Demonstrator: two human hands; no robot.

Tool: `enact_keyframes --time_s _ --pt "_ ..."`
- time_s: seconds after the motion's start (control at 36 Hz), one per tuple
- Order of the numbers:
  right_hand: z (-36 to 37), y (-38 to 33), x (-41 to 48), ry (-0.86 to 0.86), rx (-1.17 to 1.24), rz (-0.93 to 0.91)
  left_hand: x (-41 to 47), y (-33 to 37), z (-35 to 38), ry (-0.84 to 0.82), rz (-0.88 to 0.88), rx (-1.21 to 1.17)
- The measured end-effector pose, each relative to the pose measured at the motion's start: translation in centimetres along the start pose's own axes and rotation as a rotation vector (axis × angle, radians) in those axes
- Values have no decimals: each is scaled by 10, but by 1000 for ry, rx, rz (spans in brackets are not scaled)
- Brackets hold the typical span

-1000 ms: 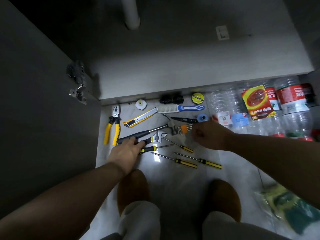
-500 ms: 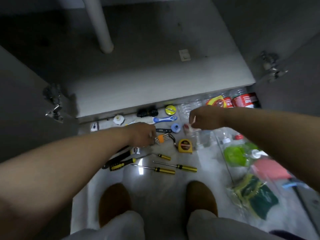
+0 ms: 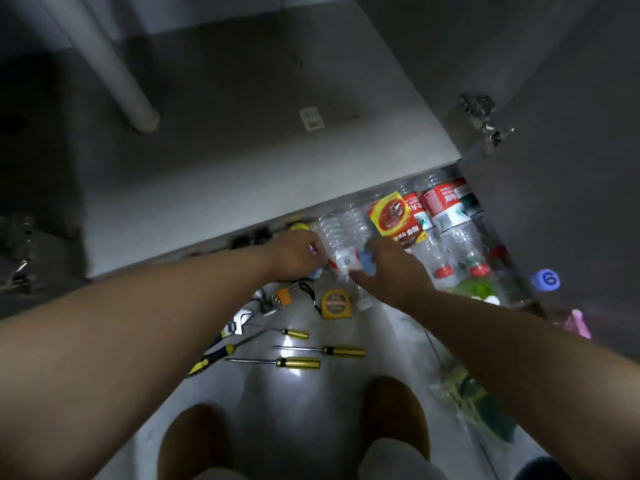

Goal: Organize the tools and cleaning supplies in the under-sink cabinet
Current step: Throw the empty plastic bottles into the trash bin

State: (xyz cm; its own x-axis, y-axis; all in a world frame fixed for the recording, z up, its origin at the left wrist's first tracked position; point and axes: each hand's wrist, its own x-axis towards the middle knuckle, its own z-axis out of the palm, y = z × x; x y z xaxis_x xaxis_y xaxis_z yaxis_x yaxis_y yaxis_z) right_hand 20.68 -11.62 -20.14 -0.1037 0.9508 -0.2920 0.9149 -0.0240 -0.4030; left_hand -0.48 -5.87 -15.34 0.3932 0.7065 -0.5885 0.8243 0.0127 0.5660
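Observation:
Both hands meet at a clear plastic bottle (image 3: 341, 249) lying on the floor in front of the open under-sink cabinet (image 3: 242, 150). My left hand (image 3: 296, 254) curls its fingers against the bottle's left side. My right hand (image 3: 389, 271) wraps the part with the blue label (image 3: 367, 263). The image is blurred here. Nearer to me lie a yellow tape measure (image 3: 336, 304), an orange hex key set (image 3: 282, 296), an adjustable wrench (image 3: 237, 323) and three yellow-handled screwdrivers (image 3: 298, 362). A blue tape roll (image 3: 317, 274) peeks out under my left hand.
More clear bottles with red labels (image 3: 446, 202) and a red-yellow packet (image 3: 394, 216) lie to the right by the open door (image 3: 554, 202). A white drain pipe (image 3: 114, 74) stands at the cabinet's back left. A bag of sponges (image 3: 478, 407) lies at right; my shoes (image 3: 394, 410) are below.
The view swung right. My left hand left the hammer and tools and moved right to the bottle; my right hand came down onto the same bottle.

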Motion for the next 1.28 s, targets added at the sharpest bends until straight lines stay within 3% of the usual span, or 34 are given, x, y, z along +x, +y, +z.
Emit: enact_keyframes --time_s 0.08,0.33,0.47,0.64,0.83,0.94,0.97,1.03,1.11,1.28 --pt "21 -11 7 154 -78 -6 -2 -12 9 -13 -97 -193" --pt "45 -31 26 67 -296 101 -6 -31 9 -23 -265 -395" --pt "44 -40 27 75 -248 152 -4 -35 12 -26 -266 -398" --pt "22 -44 1 128 129 274 6 -21 6 29 -217 -505" --pt "5 -43 -26 21 610 301 1 -7 3 -135 -211 -775" --pt "-7 -36 -22 -271 777 253 -1 -6 4 -157 -194 -867" --pt "-12 -31 -16 -269 723 208 -1 -7 4 -149 -203 -876" --pt "-23 -16 5 -87 460 109 0 -11 4 -133 -228 -880" --pt "-42 6 41 175 54 187 0 -20 3 -138 -239 -884" --pt "-55 23 82 34 -159 302 -4 -37 -1 -211 -241 -866"
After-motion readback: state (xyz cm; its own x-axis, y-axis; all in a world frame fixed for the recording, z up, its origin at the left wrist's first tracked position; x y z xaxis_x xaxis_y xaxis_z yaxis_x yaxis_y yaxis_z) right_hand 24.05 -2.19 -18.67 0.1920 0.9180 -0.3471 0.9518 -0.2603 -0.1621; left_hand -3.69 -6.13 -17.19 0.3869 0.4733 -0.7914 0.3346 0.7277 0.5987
